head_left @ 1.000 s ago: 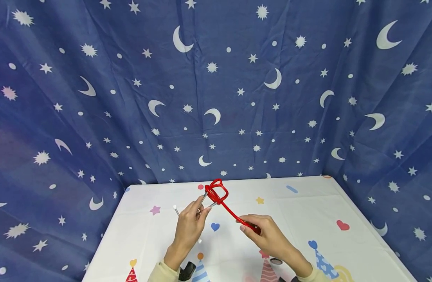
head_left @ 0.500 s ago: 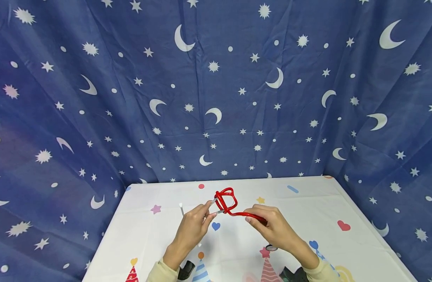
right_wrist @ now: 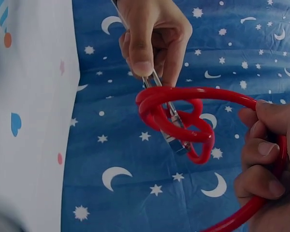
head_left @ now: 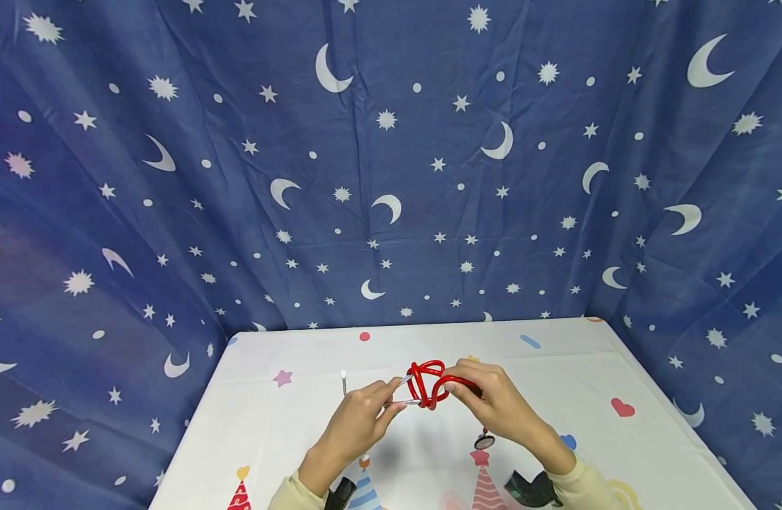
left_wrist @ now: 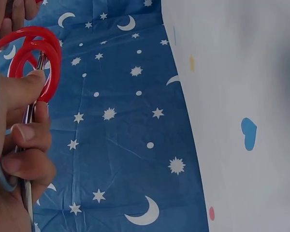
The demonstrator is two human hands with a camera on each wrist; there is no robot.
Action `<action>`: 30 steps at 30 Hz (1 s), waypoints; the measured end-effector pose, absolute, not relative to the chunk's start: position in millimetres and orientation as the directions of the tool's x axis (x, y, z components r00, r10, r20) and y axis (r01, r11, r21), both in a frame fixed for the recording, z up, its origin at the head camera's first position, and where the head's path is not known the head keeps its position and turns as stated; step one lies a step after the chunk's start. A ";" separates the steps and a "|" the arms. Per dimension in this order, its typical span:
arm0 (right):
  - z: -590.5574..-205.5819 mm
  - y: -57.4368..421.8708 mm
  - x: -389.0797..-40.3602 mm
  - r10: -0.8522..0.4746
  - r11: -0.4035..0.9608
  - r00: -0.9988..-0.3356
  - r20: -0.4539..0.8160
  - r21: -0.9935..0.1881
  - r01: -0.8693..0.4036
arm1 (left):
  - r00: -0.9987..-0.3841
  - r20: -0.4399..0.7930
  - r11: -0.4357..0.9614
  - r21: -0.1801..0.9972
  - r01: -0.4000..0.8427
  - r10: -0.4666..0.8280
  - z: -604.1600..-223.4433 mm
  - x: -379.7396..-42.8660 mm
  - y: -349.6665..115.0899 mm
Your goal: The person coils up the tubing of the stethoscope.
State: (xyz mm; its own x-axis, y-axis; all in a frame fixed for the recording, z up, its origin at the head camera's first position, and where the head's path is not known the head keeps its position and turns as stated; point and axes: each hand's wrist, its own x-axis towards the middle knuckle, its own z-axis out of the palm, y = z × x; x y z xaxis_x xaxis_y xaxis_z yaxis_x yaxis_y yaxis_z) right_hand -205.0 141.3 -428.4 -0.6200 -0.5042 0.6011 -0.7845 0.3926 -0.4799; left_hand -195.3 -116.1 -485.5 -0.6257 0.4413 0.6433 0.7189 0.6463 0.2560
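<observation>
Held above the table is a stethoscope with red tubing [right_wrist: 203, 92] that is looped and twisted around its metal ear tubes [left_wrist: 27, 188]. In the head view, my left hand [head_left: 355, 419] grips the ear tubes, thumb and fingers on the metal just short of the red loops. One white ear tip [head_left: 343, 373] sticks up behind that hand. My right hand [head_left: 493, 400] pinches the tubing right beside the loops, and in the right wrist view its fingers curl around it. Below this hand hangs the round chest piece [head_left: 484, 442].
The table [head_left: 257, 418] has a white cloth printed with party hats, hearts and stars. Behind and along the sides hangs a blue curtain [head_left: 391, 177] with white moons and stars. Dark wrist camera mounts [head_left: 531, 489] sit at both cuffs.
My left hand has moved the looped end right and toward me, close to my right hand. The tubing between the hands has gone from stretched to a short bend. The chest piece has risen slightly.
</observation>
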 end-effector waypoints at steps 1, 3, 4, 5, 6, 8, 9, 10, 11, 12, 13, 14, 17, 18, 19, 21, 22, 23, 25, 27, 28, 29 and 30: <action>-428.7 141.6 -206.0 -0.503 0.384 -0.619 0.604 -0.485 -0.786 | -0.621 0.643 0.641 0.253 0.725 0.448 -485.4 -195.0 -115.7; -429.1 141.9 -208.0 -0.499 0.370 -0.618 0.607 -0.496 -0.786 | -0.613 0.642 0.631 0.249 0.735 0.460 -484.7 -194.1 -115.0; -429.2 142.0 -208.8 -0.496 0.365 -0.619 0.608 -0.501 -0.785 | -0.607 0.643 0.625 0.247 0.741 0.467 -484.8 -193.8 -114.8; -429.2 142.1 -209.7 -0.494 0.361 -0.617 0.613 -0.501 -0.787 | -0.603 0.642 0.618 0.246 0.746 0.473 -484.2 -193.3 -114.5; -429.1 142.0 -210.7 -0.494 0.358 -0.612 0.618 -0.497 -0.790 | -0.599 0.642 0.614 0.242 0.751 0.479 -483.9 -192.8 -114.2; -429.2 141.7 -212.4 -0.492 0.353 -0.607 0.624 -0.494 -0.794 | -0.589 0.642 0.604 0.236 0.761 0.491 -483.7 -192.4 -113.6; -428.9 141.3 -213.1 -0.491 0.353 -0.607 0.625 -0.494 -0.795 | -0.585 0.642 0.600 0.233 0.765 0.496 -483.3 -192.1 -113.2; -428.7 140.9 -213.9 -0.491 0.353 -0.606 0.626 -0.493 -0.795 | -0.581 0.641 0.596 0.231 0.769 0.501 -482.5 -191.6 -112.8; -428.4 140.6 -214.8 -0.491 0.353 -0.606 0.626 -0.493 -0.795 | -0.577 0.641 0.592 0.228 0.773 0.506 -482.0 -191.2 -112.5; -428.4 140.2 -215.7 -0.491 0.352 -0.606 0.625 -0.494 -0.795 | -0.574 0.640 0.590 0.225 0.776 0.511 -481.5 -190.9 -112.1; -428.4 139.8 -216.6 -0.492 0.351 -0.608 0.623 -0.498 -0.793 | -0.570 0.640 0.587 0.221 0.779 0.516 -481.2 -190.6 -111.8; -428.5 139.6 -217.6 -0.492 0.351 -0.612 0.620 -0.502 -0.791 | -0.567 0.639 0.583 0.219 0.782 0.520 -480.6 -190.0 -111.5; -428.4 138.8 -220.5 -0.493 0.350 -0.616 0.614 -0.509 -0.787 | -0.553 0.645 0.578 0.205 0.790 0.528 -479.5 -188.6 -111.6; -428.6 138.6 -221.6 -0.493 0.350 -0.617 0.613 -0.509 -0.786 | -0.547 0.647 0.576 0.198 0.793 0.530 -479.0 -188.1 -111.7; -428.9 138.6 -222.6 -0.495 0.347 -0.617 0.611 -0.512 -0.786 | -0.541 0.650 0.573 0.193 0.797 0.533 -479.0 -187.9 -111.8; -429.2 139.0 -224.5 -0.497 0.345 -0.621 0.606 -0.519 -0.782 | -0.530 0.655 0.565 0.185 0.804 0.540 -478.8 -187.5 -111.8; -429.3 139.2 -225.3 -0.499 0.341 -0.624 0.602 -0.525 -0.780 | -0.525 0.654 0.561 0.182 0.808 0.544 -478.7 -187.3 -111.8; -429.5 139.4 -225.9 -0.501 0.337 -0.629 0.595 -0.535 -0.775 | -0.520 0.653 0.556 0.179 0.812 0.550 -478.7 -187.2 -111.8; -429.7 140.0 -226.8 -0.505 0.329 -0.642 0.577 -0.559 -0.761 | -0.513 0.651 0.547 0.175 0.819 0.560 -478.7 -186.9 -111.9; -430.0 140.8 -227.4 -0.510 0.319 -0.654 0.559 -0.582 -0.748 | -0.504 0.650 0.539 0.168 0.825 0.569 -478.9 -186.5 -112.0; -430.2 141.4 -227.6 -0.512 0.316 -0.661 0.549 -0.595 -0.739 | -0.496 0.653 0.533 0.164 0.830 0.572 -479.1 -186.4 -112.2; -430.3 141.9 -227.9 -0.514 0.313 -0.665 0.541 -0.604 -0.733 | -0.488 0.657 0.526 0.160 0.835 0.574 -479.3 -186.3 -112.4; -430.3 142.4 -228.3 -0.515 0.312 -0.671 0.534 -0.612 -0.727 | -0.478 0.663 0.519 0.154 0.840 0.576 -479.5 -186.4 -112.6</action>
